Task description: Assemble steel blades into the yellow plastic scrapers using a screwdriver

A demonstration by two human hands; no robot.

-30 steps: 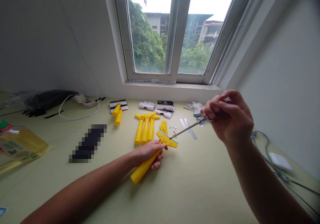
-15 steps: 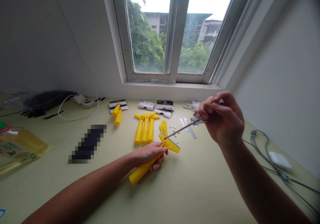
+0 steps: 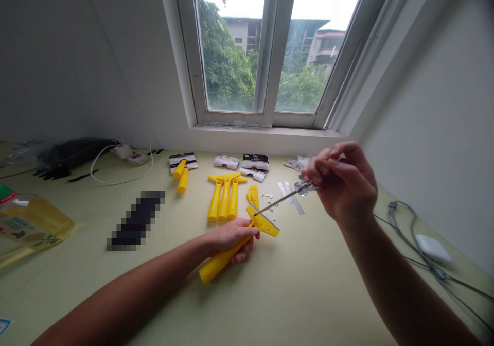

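My left hand (image 3: pixel 237 237) is closed around the neck of a yellow scraper (image 3: pixel 219 264), its head tilted up to the right with a grey blade along the edge. In my right hand (image 3: pixel 341 181) is a screwdriver (image 3: pixel 280 200) with a clear and purple handle, its tip at a hole or screw in the scraper head. Beyond the head lie yellow head plates (image 3: pixel 252 195), small screws and nuts (image 3: pixel 267 195) and several flat metal blades (image 3: pixel 295 202). Three yellow scraper handles (image 3: pixel 223 202) lie side by side left of these.
Black-and-white card packages (image 3: pixel 255 161) and two short yellow handles (image 3: pixel 182 180) lie towards the window. An oil bottle (image 3: pixel 34 225) and a pixelated dark object (image 3: pixel 135 222) are on the left. Grey cables (image 3: pixel 419 243) and a white case (image 3: pixel 434 248) lie at right.
Almost nothing differs. Both hands keep their grips, and the screwdriver tip stays on the scraper head; the whole view has shifted very slightly.
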